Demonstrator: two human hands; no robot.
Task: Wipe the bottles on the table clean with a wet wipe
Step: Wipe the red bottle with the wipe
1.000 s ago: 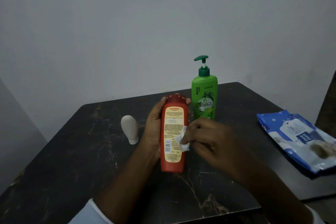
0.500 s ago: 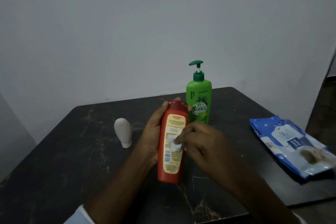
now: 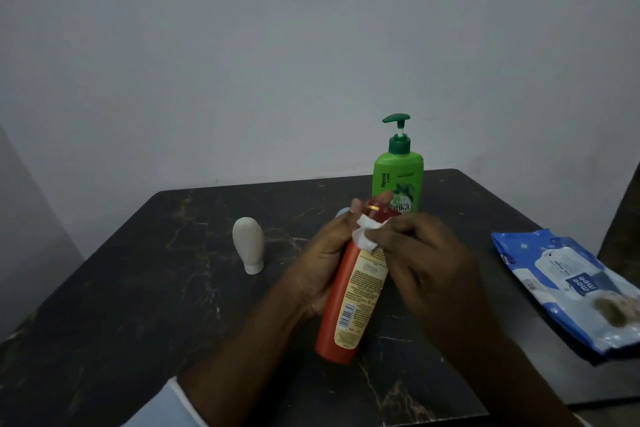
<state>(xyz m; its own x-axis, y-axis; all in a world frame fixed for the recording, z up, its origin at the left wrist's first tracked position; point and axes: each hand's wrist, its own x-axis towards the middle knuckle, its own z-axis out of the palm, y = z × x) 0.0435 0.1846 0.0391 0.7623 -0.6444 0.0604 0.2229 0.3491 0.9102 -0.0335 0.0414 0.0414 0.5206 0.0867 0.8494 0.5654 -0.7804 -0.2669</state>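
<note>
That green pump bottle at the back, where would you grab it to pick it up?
Probably round the wide body of the green bottle, coming from its open right side: it stands upright, the pump is thin, and the red bottle blocks its front.

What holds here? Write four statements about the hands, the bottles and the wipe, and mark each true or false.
1. The left hand grips the red bottle. True.
2. The right hand holds the wet wipe against the green pump bottle. False: it presses it on the red bottle, near the cap.
3. The green pump bottle stands upright on the table. True.
4. The white bottle stands right of the wipes pack. False: it stands left of both hands; the pack lies far right.
</note>
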